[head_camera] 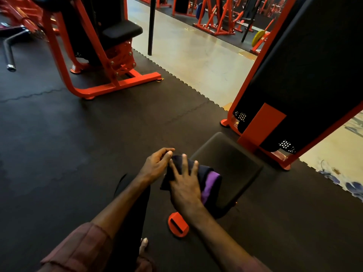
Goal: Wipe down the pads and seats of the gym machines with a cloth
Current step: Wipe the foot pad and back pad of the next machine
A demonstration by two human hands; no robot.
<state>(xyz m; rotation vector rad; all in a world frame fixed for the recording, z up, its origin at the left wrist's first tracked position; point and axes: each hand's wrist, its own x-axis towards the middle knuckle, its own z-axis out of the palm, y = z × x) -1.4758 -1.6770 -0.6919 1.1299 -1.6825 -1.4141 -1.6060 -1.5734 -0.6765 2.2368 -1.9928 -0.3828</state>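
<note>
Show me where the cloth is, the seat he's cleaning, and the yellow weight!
cloth point(210, 185): head view, on its purple stripe.
seat point(233, 165): head view, middle of the dark pad.
yellow weight point(258, 36): head view, middle of the disc.

Dark rubber floor mats point(59, 144) with jagged interlocking edges meet a pale polished floor point(192, 55). Red-framed gym machines point(216, 16) stand beyond, and a black post point(150, 26) rises nearby.

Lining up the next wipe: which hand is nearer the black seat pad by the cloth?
Right. The right hand lies on the cloth at the seat pad's near edge; the left hand pinches the cloth's far-left corner, out over the floor mat.
</note>
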